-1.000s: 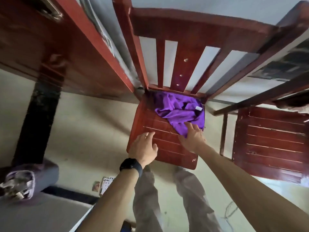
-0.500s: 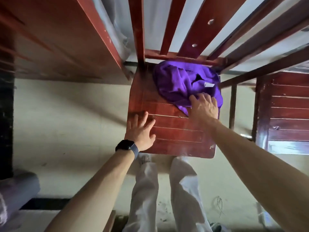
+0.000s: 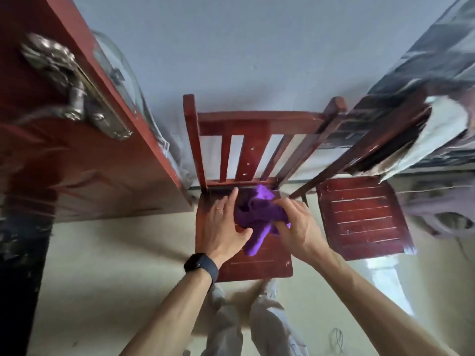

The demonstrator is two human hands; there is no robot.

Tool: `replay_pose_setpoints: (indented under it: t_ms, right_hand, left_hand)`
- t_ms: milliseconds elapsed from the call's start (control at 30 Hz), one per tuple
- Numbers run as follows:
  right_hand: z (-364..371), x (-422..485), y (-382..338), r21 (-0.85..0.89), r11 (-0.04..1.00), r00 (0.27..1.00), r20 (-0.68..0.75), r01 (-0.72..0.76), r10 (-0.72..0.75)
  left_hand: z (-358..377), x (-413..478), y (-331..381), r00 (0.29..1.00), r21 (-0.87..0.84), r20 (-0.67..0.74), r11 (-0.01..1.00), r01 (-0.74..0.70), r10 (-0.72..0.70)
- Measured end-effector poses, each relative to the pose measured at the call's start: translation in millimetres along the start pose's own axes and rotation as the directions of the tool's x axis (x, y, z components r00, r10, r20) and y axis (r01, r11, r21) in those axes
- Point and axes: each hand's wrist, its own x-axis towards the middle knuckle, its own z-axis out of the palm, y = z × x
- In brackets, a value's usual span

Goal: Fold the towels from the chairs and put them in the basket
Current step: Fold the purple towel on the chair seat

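- The red wooden door (image 3: 84, 160) fills the left of the view, and its metal handle (image 3: 74, 93) is blurred. It has no part in the job.
- The red slatted chair (image 3: 257, 116) stands against the wall. A second chair (image 3: 359, 217) of the same kind is just beside it on the right.
- The purple towel (image 3: 259, 214) lies on the first chair's seat, towards the rear and right. It is bunched into a crumpled heap, not spread out.
- As I judge it, the task is at an early stage for this towel: it is only being gathered, no fold is made, and no basket is in view. Spreading, folding and carrying it to the basket all remain.
- The towel's long axis runs from the backrest towards the front edge of the seat. A peak points at the backrest and a narrow tail points at the person.
- The right hand (image 3: 298, 227) has its grip clenched on the towel's right side, with the fingers curled into the cloth.
- The left hand (image 3: 221, 224) lies on the seat with its fingers straight and its grip released. The thumb seems to touch the towel's tail, though blur makes that hard to confirm.
- A black watch (image 3: 201, 265) sits on the left wrist.
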Motion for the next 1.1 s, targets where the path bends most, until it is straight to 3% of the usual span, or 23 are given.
replay_pose_setpoints:
  t_ms: [100, 200, 300, 433, 533, 633, 700, 800, 933, 1033, 1100]
  right_hand:
    - [-64, -5, -37, -0.047, 0.993, 0.993, -0.044, 0.106, -0.108]
    - [-114, -12, -60, -0.109, 0.981, 0.981, -0.089, 0.163, -0.173]
    - [-150, -12, -67, -0.151, 0.975, 0.974, -0.135, 0.161, -0.182]
    - [-185, -12, -70, -0.229, 0.959, 0.955, -0.207, 0.166, -0.214]
    - [-203, -9, -67, -0.231, 0.959, 0.936, -0.268, 0.166, -0.227]
    - [-221, -2, -60, -0.216, 0.971, 0.922, -0.343, 0.106, -0.177]
    - [-227, -2, -53, -0.091, 0.996, 0.913, -0.405, 0.008, -0.044]
    - [-220, -20, -42, 0.229, 0.965, 0.885, -0.412, -0.129, 0.216]
    - [-183, -60, -26, 0.503, 0.820, 0.871, -0.232, -0.273, 0.432]
    - [-161, -76, -31, 0.594, 0.747, 0.921, -0.026, -0.298, 0.389]
    - [-154, -76, -41, 0.628, 0.735, 0.948, 0.015, -0.256, 0.317]
  left_hand:
    - [-41, -9, 62, 0.980, 0.142, 0.038, 0.970, -0.199, 0.195]
    - [-71, -21, 107, 0.967, 0.046, 0.075, 0.968, -0.247, 0.244]
    - [-96, -31, 136, 0.969, -0.080, 0.127, 0.976, -0.204, 0.213]
    - [-120, -36, 171, 0.946, -0.022, 0.244, 0.976, -0.215, 0.213]
    - [-134, -37, 193, 0.916, -0.124, 0.336, 0.975, -0.185, 0.217]
    - [-143, -29, 204, 0.942, -0.092, 0.268, 0.978, -0.185, 0.203]
    - [-149, -24, 213, 0.966, -0.097, 0.150, 0.975, -0.198, 0.211]
    - [-157, -16, 224, 0.994, -0.390, 0.024, 0.917, -0.089, 0.107]
    - [-167, -10, 229, 0.996, -0.733, 0.042, 0.675, 0.085, -0.080]
    - [-169, -5, 227, 0.987, -0.814, 0.120, 0.559, 0.158, -0.105]
    - [-167, -3, 227, 0.982, -0.820, 0.137, 0.541, 0.186, -0.131]
